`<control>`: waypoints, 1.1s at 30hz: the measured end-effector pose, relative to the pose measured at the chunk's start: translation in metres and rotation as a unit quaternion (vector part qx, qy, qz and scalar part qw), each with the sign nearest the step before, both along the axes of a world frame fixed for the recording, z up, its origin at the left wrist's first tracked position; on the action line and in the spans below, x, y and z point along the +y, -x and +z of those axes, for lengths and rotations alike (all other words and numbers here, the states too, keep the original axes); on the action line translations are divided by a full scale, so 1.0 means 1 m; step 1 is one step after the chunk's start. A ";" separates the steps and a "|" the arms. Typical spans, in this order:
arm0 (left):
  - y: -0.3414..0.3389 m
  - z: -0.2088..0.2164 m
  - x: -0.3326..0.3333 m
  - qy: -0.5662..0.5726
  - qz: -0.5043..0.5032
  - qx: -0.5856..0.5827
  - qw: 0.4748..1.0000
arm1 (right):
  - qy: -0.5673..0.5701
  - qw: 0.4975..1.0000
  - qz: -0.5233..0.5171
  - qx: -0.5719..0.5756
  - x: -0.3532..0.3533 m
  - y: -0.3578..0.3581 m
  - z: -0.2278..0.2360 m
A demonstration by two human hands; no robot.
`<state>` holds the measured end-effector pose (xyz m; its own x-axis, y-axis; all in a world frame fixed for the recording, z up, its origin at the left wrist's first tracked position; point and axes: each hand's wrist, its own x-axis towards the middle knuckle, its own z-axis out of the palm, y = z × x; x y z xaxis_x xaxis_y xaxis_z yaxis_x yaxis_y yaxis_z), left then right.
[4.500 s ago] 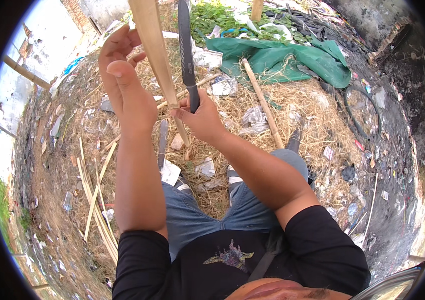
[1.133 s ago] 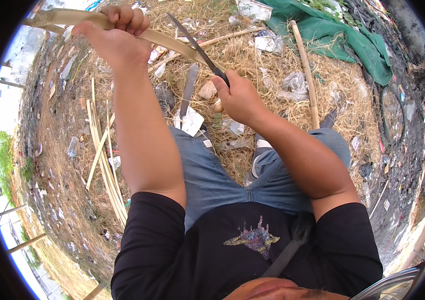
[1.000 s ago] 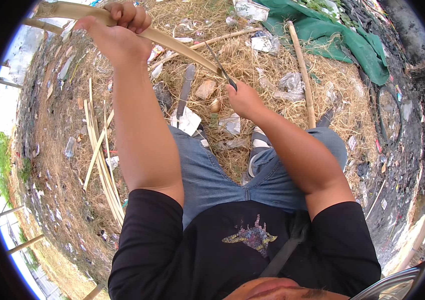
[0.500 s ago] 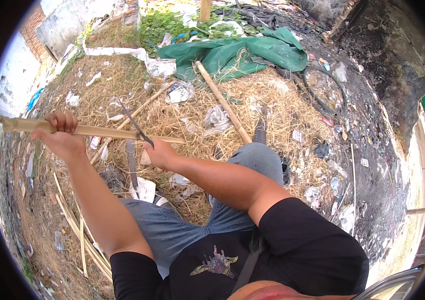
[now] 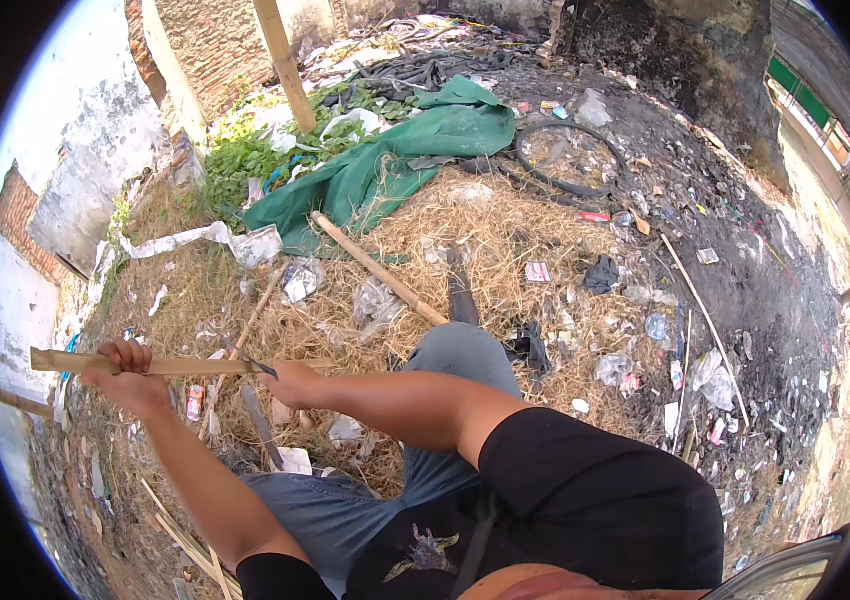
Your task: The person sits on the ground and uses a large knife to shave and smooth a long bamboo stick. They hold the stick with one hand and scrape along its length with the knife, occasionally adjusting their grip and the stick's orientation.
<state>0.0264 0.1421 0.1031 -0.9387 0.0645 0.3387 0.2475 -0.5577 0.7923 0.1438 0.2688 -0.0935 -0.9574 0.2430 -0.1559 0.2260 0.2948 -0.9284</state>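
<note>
My left hand [image 5: 132,378] is closed around a pale split bamboo strip [image 5: 190,367], near the strip's left end. The strip lies level across the view in front of me. In my right hand [image 5: 293,384] is the handle of a knife [image 5: 263,369], its dark blade against the strip close to the right end. Most of the blade is hard to make out against the straw. Beneath the strip a long grey flat piece [image 5: 261,428] slants toward my legs. A round bamboo pole [image 5: 377,266] lies on the straw beyond my right knee.
Split bamboo strips [image 5: 190,545] lie at the lower left. A green tarp [image 5: 385,155] is spread beyond the straw, near an upright wooden post [image 5: 285,65]. To its right lies a black hoop [image 5: 570,187]. Litter covers the dark ground on the right; worn walls [image 5: 95,130] stand behind.
The view has tilted up and swung right, showing more of the far walls. The knife blade no longer sticks up above the strip as before. Both hands keep their holds.
</note>
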 end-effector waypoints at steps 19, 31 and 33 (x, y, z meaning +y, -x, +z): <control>0.025 -0.007 -0.012 -0.031 0.000 -0.003 1.000 | 0.060 0.996 -0.065 0.012 -0.019 0.030 -0.037; 0.027 -0.011 -0.015 -0.036 -0.039 0.002 0.999 | 0.040 0.998 -0.040 0.026 -0.005 0.029 -0.038; 0.020 -0.010 -0.011 -0.032 -0.038 0.000 0.999 | 0.054 0.996 -0.047 0.045 -0.004 0.025 -0.043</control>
<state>0.0064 0.1312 0.0934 -0.9316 0.1140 0.3451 0.2033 -0.6237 0.7548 0.1186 0.2646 -0.1370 -0.9427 0.3180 -0.1011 0.1630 0.1743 -0.9711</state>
